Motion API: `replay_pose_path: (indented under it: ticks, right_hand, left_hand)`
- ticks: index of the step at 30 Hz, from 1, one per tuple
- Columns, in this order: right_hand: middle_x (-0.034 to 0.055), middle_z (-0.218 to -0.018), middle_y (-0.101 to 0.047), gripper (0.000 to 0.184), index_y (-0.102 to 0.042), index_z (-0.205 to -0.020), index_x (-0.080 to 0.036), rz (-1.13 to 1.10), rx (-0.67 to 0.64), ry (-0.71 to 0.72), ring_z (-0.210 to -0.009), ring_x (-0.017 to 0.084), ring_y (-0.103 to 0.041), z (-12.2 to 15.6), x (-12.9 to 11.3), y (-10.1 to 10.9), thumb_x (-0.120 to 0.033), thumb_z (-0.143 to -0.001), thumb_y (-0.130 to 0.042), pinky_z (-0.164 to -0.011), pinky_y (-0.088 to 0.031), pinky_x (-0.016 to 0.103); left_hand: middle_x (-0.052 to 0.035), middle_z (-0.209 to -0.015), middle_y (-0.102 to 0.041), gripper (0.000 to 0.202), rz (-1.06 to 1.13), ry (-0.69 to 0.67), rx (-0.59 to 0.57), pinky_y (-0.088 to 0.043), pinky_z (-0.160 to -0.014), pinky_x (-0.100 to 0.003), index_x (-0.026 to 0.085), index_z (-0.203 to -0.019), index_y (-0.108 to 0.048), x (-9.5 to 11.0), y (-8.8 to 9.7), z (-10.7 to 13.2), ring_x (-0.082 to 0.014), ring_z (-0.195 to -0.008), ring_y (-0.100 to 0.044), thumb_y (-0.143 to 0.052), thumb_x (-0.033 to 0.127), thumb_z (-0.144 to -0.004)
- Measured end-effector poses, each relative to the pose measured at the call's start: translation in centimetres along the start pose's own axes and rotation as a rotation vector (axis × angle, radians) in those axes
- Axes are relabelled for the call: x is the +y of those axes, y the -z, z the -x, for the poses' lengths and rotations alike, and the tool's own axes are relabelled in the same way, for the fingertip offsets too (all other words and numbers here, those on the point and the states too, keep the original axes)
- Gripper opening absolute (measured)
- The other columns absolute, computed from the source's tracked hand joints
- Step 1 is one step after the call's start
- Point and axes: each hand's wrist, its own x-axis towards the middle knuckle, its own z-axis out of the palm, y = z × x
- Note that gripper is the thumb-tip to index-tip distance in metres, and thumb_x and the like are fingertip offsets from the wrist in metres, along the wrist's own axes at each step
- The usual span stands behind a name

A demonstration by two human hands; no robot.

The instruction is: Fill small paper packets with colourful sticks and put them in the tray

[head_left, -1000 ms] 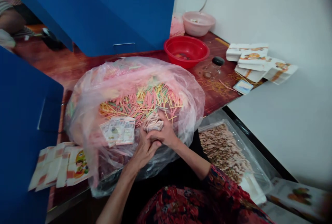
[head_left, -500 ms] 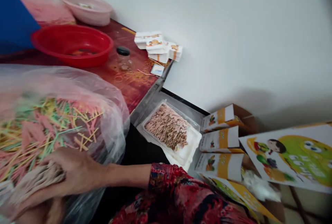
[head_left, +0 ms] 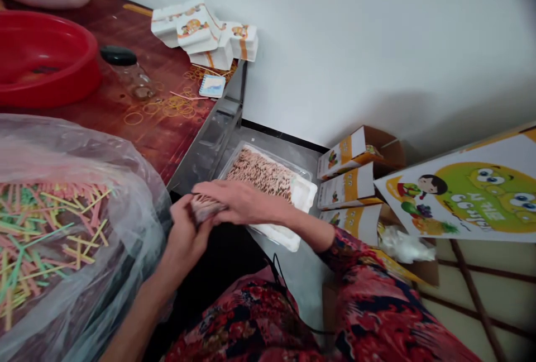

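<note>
Both hands hold one bundle of pinkish-brown sticks (head_left: 204, 207) between the table edge and a tray. My left hand (head_left: 185, 237) grips the bundle from below with curled fingers. My right hand (head_left: 242, 201) lies over its top, fingers closed on it. Just behind the hands sits a white tray (head_left: 302, 191) heaped with similar pinkish sticks. A large clear plastic bag (head_left: 79, 144) full of coloured sticks fills the left of the view.
On the dark red table stand a red bowl (head_left: 42, 57), a small jar with a black lid (head_left: 128, 71), scattered rubber bands (head_left: 167, 108) and a stack of printed paper packets (head_left: 205, 29). Folded cartons (head_left: 352, 180) and a printed cartoon sheet (head_left: 464, 194) lie on the right.
The view has swung right. Both hands have carried the stick bundle out of the plastic bag and over toward the tray.
</note>
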Motion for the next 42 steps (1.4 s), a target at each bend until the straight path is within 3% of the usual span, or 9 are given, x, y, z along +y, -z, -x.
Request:
replay_pose_path:
  ticks: [2,4,8,12,16,21,26,33,42]
  right_hand:
    - [0.0041,-0.110,-0.065,0.026,-0.059,-0.116,-0.019,0.009,-0.001,-0.106,-0.101,0.020,-0.063,3.5,1.8,0.8,-0.015,-0.091,-0.066,-0.091,-0.050,0.031]
    - [0.0022,-0.104,-0.065,0.022,-0.061,-0.108,-0.019,-0.018,0.035,-0.161,-0.096,0.018,-0.062,6.7,4.0,0.6,-0.008,-0.089,-0.062,-0.088,-0.048,0.029]
    - [-0.0011,-0.090,-0.065,0.020,-0.063,-0.102,-0.019,-0.087,-0.006,-0.397,-0.086,0.016,-0.062,13.5,9.5,-2.3,-0.008,-0.086,-0.062,-0.077,-0.046,0.024]
    - [0.0061,-0.111,-0.066,0.034,-0.065,-0.110,-0.020,0.229,-0.214,-0.763,-0.104,0.019,-0.061,19.6,14.8,-6.9,0.000,-0.085,-0.054,-0.082,-0.045,0.025]
    - [0.0118,-0.116,-0.065,0.030,-0.066,-0.113,-0.018,0.271,-0.298,-0.845,-0.106,0.023,-0.060,23.0,18.1,-10.9,-0.005,-0.094,-0.046,-0.077,-0.047,0.026]
    - [0.0144,-0.127,-0.061,0.036,-0.063,-0.124,-0.018,0.287,-0.355,-0.859,-0.115,0.023,-0.056,24.0,20.4,-13.7,-0.007,-0.099,-0.040,-0.082,-0.048,0.027]
    - [0.0159,-0.134,-0.057,0.036,-0.062,-0.128,-0.016,0.282,-0.386,-0.837,-0.122,0.023,-0.051,24.5,21.4,-14.6,-0.008,-0.100,-0.040,-0.091,-0.048,0.029]
    - [0.0153,-0.133,-0.058,0.029,-0.064,-0.123,-0.017,0.292,-0.439,-0.815,-0.110,0.021,-0.059,26.1,21.0,-12.7,-0.013,-0.103,-0.043,-0.084,-0.051,0.028]
    - [0.0226,-0.126,-0.061,0.030,-0.071,-0.109,-0.015,0.375,-0.568,-0.807,-0.113,0.033,-0.059,22.7,19.4,-14.0,-0.015,-0.102,-0.042,-0.081,-0.054,0.039]
  left_hand:
    - [-0.0153,-0.126,-0.058,0.066,0.091,0.002,-0.120,-0.057,-0.093,-0.043,0.021,-0.134,-0.029,0.9,-4.6,-0.8,-0.0265,-0.108,-0.067,-0.068,0.039,-0.085]
    - [-0.0167,-0.128,-0.059,0.063,0.134,0.037,-0.246,-0.055,-0.097,-0.044,0.019,-0.137,-0.028,1.6,-8.4,-1.2,-0.0255,-0.110,-0.068,-0.064,0.036,-0.088]
    - [-0.0208,-0.141,-0.054,0.068,0.094,0.048,-0.527,-0.048,-0.109,-0.050,0.018,-0.142,-0.033,0.9,-12.3,-0.8,-0.0298,-0.128,-0.060,-0.065,0.027,-0.083]
    - [-0.0178,-0.140,-0.056,0.064,0.009,0.099,-0.504,-0.049,-0.109,-0.052,0.021,-0.143,-0.041,-2.3,-11.5,0.2,-0.0283,-0.122,-0.064,-0.061,0.023,-0.082]
    - [-0.0138,-0.121,-0.066,0.048,-0.039,0.253,-0.382,-0.058,-0.093,-0.047,0.019,-0.133,-0.050,-4.1,-9.1,0.2,-0.0251,-0.103,-0.071,-0.058,0.031,-0.086]
    - [-0.0112,-0.114,-0.071,0.044,-0.024,0.287,-0.287,-0.059,-0.092,-0.045,0.020,-0.129,-0.053,-3.7,-7.7,0.0,-0.0235,-0.102,-0.072,-0.059,0.036,-0.088]
    - [-0.0109,-0.111,-0.073,0.042,-0.011,0.300,-0.250,-0.059,-0.090,-0.043,0.020,-0.127,-0.055,-3.3,-7.7,0.2,-0.0229,-0.101,-0.072,-0.059,0.038,-0.088]
    - [-0.0098,-0.108,-0.074,0.037,-0.003,0.292,-0.245,-0.057,-0.094,-0.041,0.020,-0.123,-0.058,-3.4,-7.7,0.5,-0.0220,-0.103,-0.072,-0.057,0.037,-0.090]
    - [-0.0084,-0.104,-0.076,0.033,-0.013,0.253,-0.264,-0.057,-0.092,-0.040,0.021,-0.120,-0.061,-3.2,-7.7,0.6,-0.0222,-0.099,-0.073,-0.056,0.035,-0.090]
